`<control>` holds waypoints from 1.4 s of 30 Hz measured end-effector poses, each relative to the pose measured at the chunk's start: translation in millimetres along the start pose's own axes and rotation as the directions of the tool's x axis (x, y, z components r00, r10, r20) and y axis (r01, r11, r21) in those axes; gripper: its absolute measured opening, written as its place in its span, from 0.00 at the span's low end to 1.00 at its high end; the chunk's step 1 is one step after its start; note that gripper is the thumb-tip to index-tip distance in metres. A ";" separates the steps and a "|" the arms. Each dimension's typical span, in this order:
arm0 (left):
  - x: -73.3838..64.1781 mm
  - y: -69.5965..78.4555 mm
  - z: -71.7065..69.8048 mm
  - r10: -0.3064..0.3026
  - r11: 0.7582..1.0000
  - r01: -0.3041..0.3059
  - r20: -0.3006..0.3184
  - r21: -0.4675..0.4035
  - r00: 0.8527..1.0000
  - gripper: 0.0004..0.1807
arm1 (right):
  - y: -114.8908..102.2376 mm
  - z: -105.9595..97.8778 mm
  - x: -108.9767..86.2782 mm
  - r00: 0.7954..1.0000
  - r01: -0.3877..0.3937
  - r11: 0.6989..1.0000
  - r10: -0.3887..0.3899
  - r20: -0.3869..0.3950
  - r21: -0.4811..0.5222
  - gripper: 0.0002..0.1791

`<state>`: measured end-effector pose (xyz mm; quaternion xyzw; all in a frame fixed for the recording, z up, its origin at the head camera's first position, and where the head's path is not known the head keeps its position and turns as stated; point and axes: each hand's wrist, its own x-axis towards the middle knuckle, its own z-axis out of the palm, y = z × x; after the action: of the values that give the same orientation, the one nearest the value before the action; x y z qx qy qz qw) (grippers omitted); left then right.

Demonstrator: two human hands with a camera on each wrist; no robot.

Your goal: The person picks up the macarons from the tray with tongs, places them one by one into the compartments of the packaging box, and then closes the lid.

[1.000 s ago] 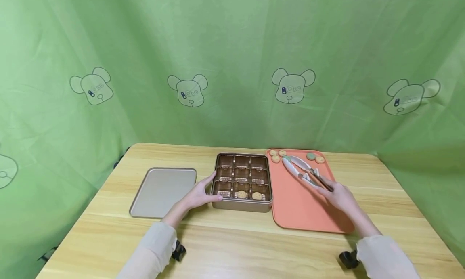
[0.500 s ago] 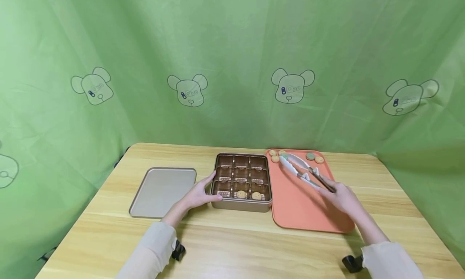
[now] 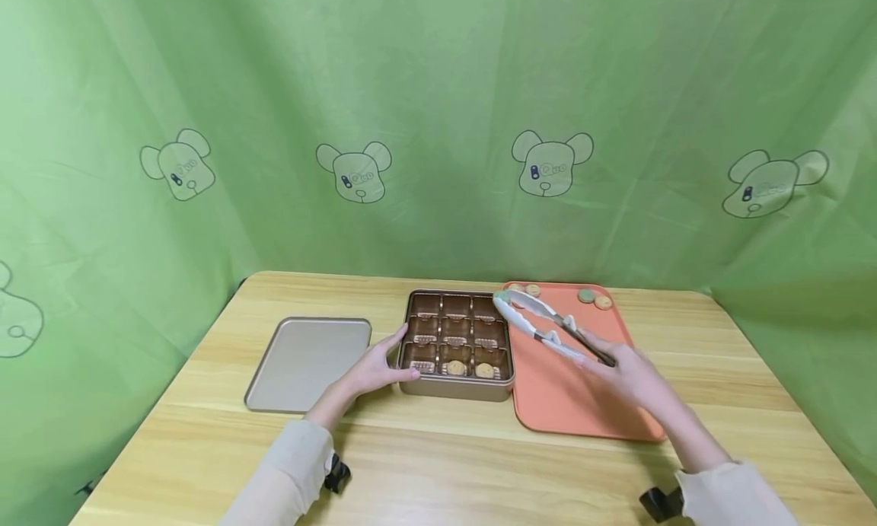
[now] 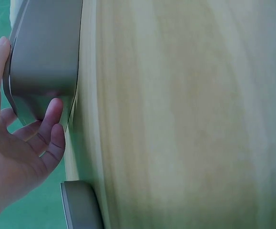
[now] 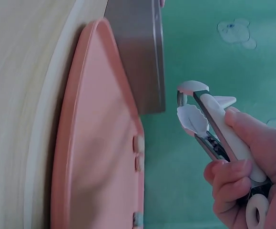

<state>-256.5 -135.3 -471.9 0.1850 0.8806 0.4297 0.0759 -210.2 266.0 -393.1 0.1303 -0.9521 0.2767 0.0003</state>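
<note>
My left hand holds the near left corner of a brown square tin, thumb at the front rim and fingers along its side. The tin's divided insert has several compartments; a round tan cookie sits in the front middle one and another tan cookie in the front right one. My right hand grips white-tipped tongs. Between their tips is a green cookie, raised near the tin's back right edge. In the right wrist view the tongs are clear of the tray.
An orange tray lies right of the tin. Tan cookies sit at its back left, partly behind the tongs; another green cookie and a tan cookie are at its back right. A flat metal lid lies left.
My right hand has moved the tongs left and up, lifting the green cookie off the tray's back left toward the tin. My left hand stays at the tin's corner.
</note>
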 end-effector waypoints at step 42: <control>-1.3 3.4 -0.9 0.023 0.999 -0.023 -0.009 0.027 1.000 0.54 | -52.9 37.7 -1.8 0.969 0.180 0.969 -0.205 0.139 0.170 0.33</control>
<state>-254.6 -134.5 -468.7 0.1941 0.8844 0.4197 0.0642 -192.6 203.5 -397.3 0.2433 -0.9073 0.3381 -0.0574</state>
